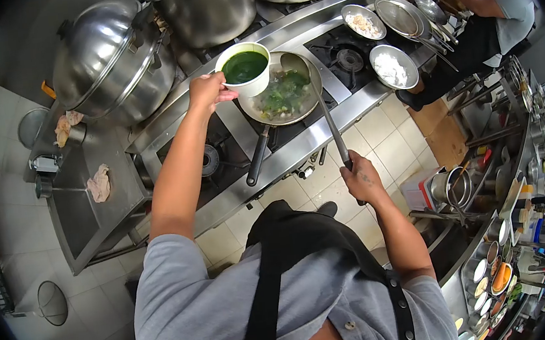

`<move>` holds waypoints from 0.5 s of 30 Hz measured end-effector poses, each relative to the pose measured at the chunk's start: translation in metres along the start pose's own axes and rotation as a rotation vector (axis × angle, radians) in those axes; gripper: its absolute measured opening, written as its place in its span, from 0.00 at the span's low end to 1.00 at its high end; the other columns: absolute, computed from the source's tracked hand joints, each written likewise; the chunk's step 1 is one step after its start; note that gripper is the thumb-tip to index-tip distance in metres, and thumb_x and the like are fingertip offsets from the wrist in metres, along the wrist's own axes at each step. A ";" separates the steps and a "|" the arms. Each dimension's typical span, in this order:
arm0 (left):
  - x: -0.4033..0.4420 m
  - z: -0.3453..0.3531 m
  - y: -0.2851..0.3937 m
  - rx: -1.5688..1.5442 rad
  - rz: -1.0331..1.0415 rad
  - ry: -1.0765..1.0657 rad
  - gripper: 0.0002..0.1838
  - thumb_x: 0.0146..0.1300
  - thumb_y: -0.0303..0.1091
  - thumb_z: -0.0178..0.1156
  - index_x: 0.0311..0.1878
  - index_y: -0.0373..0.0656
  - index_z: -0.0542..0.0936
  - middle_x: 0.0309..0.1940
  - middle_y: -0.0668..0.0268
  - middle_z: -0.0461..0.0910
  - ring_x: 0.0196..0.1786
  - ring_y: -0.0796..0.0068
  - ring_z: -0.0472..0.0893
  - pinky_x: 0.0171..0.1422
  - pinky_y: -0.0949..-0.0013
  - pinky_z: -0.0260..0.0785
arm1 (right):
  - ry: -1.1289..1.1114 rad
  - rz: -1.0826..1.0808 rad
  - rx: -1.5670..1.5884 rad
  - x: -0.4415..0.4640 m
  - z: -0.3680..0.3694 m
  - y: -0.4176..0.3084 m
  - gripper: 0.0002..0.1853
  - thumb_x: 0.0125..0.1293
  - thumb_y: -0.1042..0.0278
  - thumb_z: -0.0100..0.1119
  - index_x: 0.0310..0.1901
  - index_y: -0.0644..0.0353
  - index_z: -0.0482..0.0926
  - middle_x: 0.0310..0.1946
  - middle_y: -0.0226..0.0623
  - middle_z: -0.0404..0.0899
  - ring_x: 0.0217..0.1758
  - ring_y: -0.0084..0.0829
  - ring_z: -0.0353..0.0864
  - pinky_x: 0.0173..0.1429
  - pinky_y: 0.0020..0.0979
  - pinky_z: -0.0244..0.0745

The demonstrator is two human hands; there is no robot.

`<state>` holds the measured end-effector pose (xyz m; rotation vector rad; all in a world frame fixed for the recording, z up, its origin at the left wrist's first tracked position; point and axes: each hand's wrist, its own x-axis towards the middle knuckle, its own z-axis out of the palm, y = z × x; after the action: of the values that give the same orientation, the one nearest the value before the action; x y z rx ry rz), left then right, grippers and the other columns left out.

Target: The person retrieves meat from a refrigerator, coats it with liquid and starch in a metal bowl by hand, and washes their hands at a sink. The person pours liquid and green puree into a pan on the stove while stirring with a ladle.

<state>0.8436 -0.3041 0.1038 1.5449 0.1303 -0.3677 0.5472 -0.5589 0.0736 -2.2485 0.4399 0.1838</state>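
Note:
My left hand [211,92] grips a white tub [253,88] by its side, tilted a little over the pan. Dark green liquid [244,67] fills much of the tub. Below it, a frying pan [317,93] sits on the stove with its black handle [258,158] toward me. Chopped pieces and a green patch in pale liquid [279,100] lie in the pan, with some steam. My right hand [362,178] is closed around the dark handle of a long ladle [330,122]; its bowl rests inside the pan's far right part.
Large steel pots [205,12] and a domed steamer [104,55] stand behind and left. At right are a bowl of white food [394,68], a bowl of pale pieces [363,22] and strainers [399,17]. Another person [494,17] works at the far right. A cloth [98,183] lies in the steel sink.

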 end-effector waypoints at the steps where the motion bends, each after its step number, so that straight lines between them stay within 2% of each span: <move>1: -0.004 -0.007 -0.001 0.003 0.000 -0.011 0.08 0.54 0.24 0.54 0.24 0.32 0.67 0.23 0.52 0.75 0.26 0.50 0.83 0.27 0.67 0.82 | 0.074 -0.075 -0.143 0.001 0.006 0.004 0.13 0.58 0.71 0.53 0.44 0.68 0.72 0.21 0.47 0.76 0.24 0.45 0.78 0.33 0.40 0.73; 2: -0.005 -0.017 -0.006 -0.006 0.020 0.004 0.08 0.54 0.25 0.54 0.25 0.32 0.67 0.23 0.53 0.75 0.27 0.50 0.84 0.27 0.67 0.81 | 0.052 0.016 -0.171 0.004 0.011 0.006 0.14 0.58 0.70 0.53 0.45 0.66 0.72 0.23 0.51 0.76 0.32 0.53 0.77 0.41 0.45 0.73; 5: -0.015 -0.042 -0.010 -0.024 -0.008 0.010 0.07 0.53 0.25 0.55 0.25 0.31 0.69 0.21 0.56 0.75 0.25 0.54 0.84 0.26 0.66 0.81 | -0.061 0.062 0.053 0.011 0.027 0.013 0.15 0.58 0.69 0.54 0.46 0.68 0.71 0.21 0.46 0.76 0.25 0.45 0.79 0.33 0.41 0.74; 9: -0.039 -0.072 -0.008 -0.008 -0.001 0.032 0.07 0.53 0.26 0.54 0.24 0.33 0.69 0.20 0.58 0.74 0.26 0.55 0.84 0.25 0.69 0.80 | -0.363 0.286 1.018 0.017 0.025 0.003 0.12 0.61 0.73 0.51 0.46 0.68 0.71 0.18 0.29 0.71 0.12 0.19 0.69 0.15 0.23 0.66; 10: -0.040 -0.081 -0.012 0.003 -0.008 0.039 0.07 0.54 0.27 0.53 0.24 0.34 0.69 0.20 0.59 0.74 0.26 0.56 0.84 0.25 0.69 0.80 | -0.422 0.415 1.321 0.015 0.018 -0.006 0.12 0.62 0.74 0.50 0.47 0.66 0.70 0.17 0.26 0.68 0.11 0.18 0.66 0.14 0.22 0.64; 13: -0.057 -0.105 -0.015 0.012 -0.010 0.062 0.07 0.54 0.26 0.53 0.24 0.35 0.69 0.20 0.60 0.73 0.26 0.56 0.84 0.25 0.70 0.79 | -0.527 0.445 1.593 0.012 0.016 -0.014 0.13 0.62 0.73 0.50 0.49 0.66 0.69 0.17 0.25 0.67 0.11 0.17 0.66 0.13 0.22 0.61; 15: -0.066 -0.123 -0.021 0.004 -0.021 0.085 0.06 0.54 0.26 0.53 0.26 0.34 0.69 0.20 0.62 0.73 0.26 0.56 0.84 0.25 0.71 0.79 | -0.439 0.384 1.415 0.007 0.017 -0.026 0.11 0.62 0.74 0.50 0.46 0.66 0.71 0.17 0.26 0.68 0.11 0.18 0.67 0.13 0.22 0.60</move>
<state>0.7930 -0.1722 0.1008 1.5648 0.2121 -0.3196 0.5639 -0.5319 0.0786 -0.6996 0.5118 0.3930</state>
